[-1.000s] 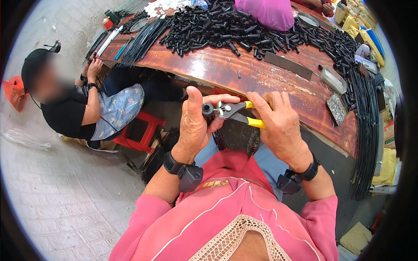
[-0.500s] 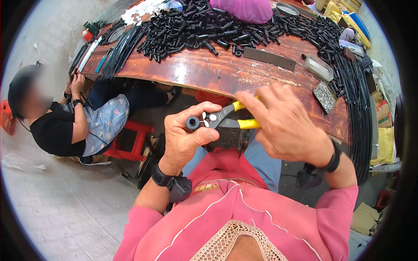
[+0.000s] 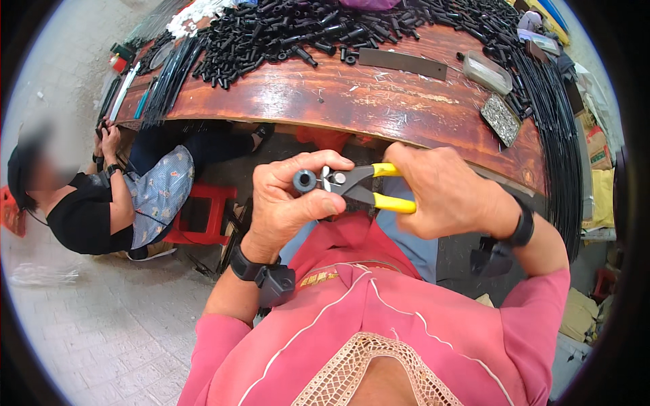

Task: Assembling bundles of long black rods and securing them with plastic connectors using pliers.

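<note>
My left hand (image 3: 274,206) is closed on a short black tube (image 3: 305,181), its round open end facing up at me. Thumb and forefinger also reach alongside the metal jaws of a pair of cutting pliers (image 3: 357,181), which are right next to the tube. A thin pin or wire seems to show between tube and jaws, too small to make out fully. With its fingers wrapped round the yellow handles, my right hand (image 3: 450,193) grips the pliers; the handles are spread apart. Both hands are above my lap, in front of the table edge.
On the wooden table (image 3: 271,101) lie a heap of black tubes (image 3: 271,40), a flat dark strip (image 3: 403,63), a clear plastic box (image 3: 487,73) and a tray of small metal pins (image 3: 501,120). Long black rods (image 3: 558,169) hang at right. Another person (image 3: 88,210) sits at left.
My right hand has gone from loose, lifted fingers to a firmer grip round the handles. The pliers' jaws sit a little higher beside the tube. The whole view has shifted slightly.
</note>
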Demonstrator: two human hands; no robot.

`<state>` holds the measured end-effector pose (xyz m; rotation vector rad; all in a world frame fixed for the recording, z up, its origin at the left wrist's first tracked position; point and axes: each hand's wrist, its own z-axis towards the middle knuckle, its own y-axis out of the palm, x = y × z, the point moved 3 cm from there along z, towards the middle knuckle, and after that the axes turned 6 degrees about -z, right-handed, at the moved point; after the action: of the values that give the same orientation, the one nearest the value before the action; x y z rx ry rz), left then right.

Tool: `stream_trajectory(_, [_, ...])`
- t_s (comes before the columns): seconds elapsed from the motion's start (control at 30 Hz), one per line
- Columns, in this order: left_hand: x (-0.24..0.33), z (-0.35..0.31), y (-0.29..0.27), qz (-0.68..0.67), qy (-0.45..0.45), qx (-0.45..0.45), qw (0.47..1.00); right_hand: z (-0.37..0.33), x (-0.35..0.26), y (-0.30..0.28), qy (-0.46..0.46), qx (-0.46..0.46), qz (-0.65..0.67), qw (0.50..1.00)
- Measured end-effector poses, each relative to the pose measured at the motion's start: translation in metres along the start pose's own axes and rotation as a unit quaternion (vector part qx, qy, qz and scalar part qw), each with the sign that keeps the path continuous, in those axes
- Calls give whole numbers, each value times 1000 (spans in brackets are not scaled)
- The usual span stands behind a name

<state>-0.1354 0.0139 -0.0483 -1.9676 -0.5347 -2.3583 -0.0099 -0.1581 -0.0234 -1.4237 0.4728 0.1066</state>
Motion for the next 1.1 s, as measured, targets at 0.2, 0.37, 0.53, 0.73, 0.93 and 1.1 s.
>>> stream_trajectory(0.2, [0, -2, 12, 45, 64, -44, 996, -4, 18, 19, 15, -455, 418, 786])
stream_trajectory(0.37, [-10, 1, 4, 72, -18, 51, 996, 7, 4, -4, -27, -174, 48, 983])
stream_trajectory(0.53, [-13, 6, -3, -12, 11, 130, 991, 8, -13, -7, 27, -93, -18, 995])
stream_trajectory(0.73, [-8, 13, -3, -28, 15, 136, 990, 11, -16, 13, 4, 34, 72, 997])
stream_trajectory(0.93, [-6, 11, -4, -40, 21, 166, 985, 14, -26, 14, -6, 180, -83, 980])
stream_trajectory(1.1, [-6, 8, -3, -42, 28, 170, 984, 14, -30, 17, -2, 197, -115, 974])
